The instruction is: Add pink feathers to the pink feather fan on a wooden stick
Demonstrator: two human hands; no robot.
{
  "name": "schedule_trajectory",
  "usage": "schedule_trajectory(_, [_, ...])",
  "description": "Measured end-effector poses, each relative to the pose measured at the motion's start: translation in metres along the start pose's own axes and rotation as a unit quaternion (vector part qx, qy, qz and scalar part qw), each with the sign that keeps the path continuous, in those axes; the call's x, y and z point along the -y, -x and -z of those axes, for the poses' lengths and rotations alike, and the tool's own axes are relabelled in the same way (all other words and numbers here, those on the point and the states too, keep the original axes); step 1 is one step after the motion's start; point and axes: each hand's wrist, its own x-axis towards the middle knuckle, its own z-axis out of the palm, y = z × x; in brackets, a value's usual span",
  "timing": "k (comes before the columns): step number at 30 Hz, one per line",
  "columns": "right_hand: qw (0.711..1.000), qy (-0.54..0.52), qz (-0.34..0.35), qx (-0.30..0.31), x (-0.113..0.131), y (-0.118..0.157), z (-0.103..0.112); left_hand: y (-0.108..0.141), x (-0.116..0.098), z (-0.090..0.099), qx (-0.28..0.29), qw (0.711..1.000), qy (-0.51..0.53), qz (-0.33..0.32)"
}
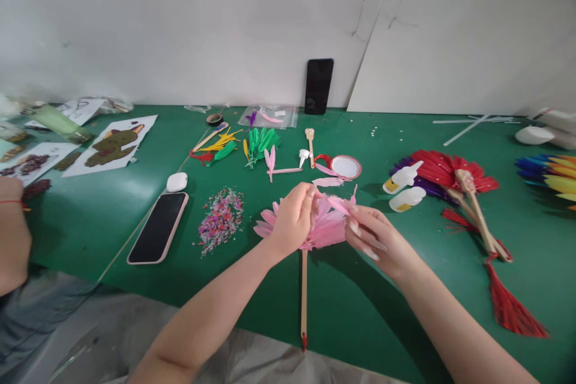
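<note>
A pink feather (336, 203) is stretched between my two hands, above a pink feather fan (323, 233). My left hand (293, 219) is closed, pinching one end of the feather between thumb and finger. At the other end my right hand (375, 237) grips it with the fingertips. The fan lies on the green table, its wooden handle (304, 294) pointing toward me and ending in a red cord. Both hands hide part of the fan's feathers. Just beyond are loose pink feathers (327, 182) and a round white lid with a red rim (345, 167).
Glue bottles (407, 198) stand and lie to the right, beside finished red and purple feather fans (459, 171). Colourful confetti (220, 220) and a phone (157, 229) lie to the left. Green feathers (262, 145) are farther back. Another phone (319, 87) leans on the wall. Another person's arm (12, 240) is at far left.
</note>
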Motion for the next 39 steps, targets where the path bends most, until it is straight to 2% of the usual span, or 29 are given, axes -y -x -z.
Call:
schedule_trajectory(3, [1.0,0.012,0.002,-0.014,0.0,0.001,0.001,-0.002,-0.003,-0.001,0.034,0.99,0.119,0.06])
schedule_trajectory(6, [0.999,0.027,0.009,-0.03,0.001,0.001,0.001,-0.003,-0.003,0.0,0.051,0.983,0.157,0.081])
schedule_trajectory(9, [0.998,0.048,0.017,-0.047,0.001,0.002,0.001,-0.002,-0.002,0.002,0.042,0.993,0.1,0.049])
schedule_trajectory(12, [0.997,0.049,0.019,-0.056,0.001,0.001,0.0,-0.003,-0.002,0.004,0.013,0.999,-0.003,-0.03])
schedule_trajectory(15, [0.998,0.034,0.016,-0.052,0.001,0.001,0.0,-0.005,-0.001,0.006,-0.006,0.99,-0.087,-0.11])
schedule_trajectory(19, [0.998,0.017,0.024,-0.047,0.001,0.001,0.002,-0.005,0.005,0.009,-0.001,0.975,-0.158,-0.157])
schedule_trajectory(25, [0.998,0.031,0.036,-0.033,0.003,0.003,0.001,-0.001,0.007,0.009,-0.004,0.958,-0.236,-0.166])
schedule_trajectory(29, [0.994,0.064,0.058,-0.06,0.001,0.004,-0.004,0.002,0.005,0.004,-0.028,0.953,-0.268,-0.141])
schedule_trajectory(35, [0.986,0.105,0.11,-0.074,-0.004,0.006,-0.012,0.004,0.006,0.002,-0.057,0.954,-0.268,-0.122])
schedule_trajectory(39, [0.976,0.148,0.128,-0.096,-0.004,0.007,-0.014,0.001,0.008,0.003,-0.051,0.963,-0.227,-0.132])
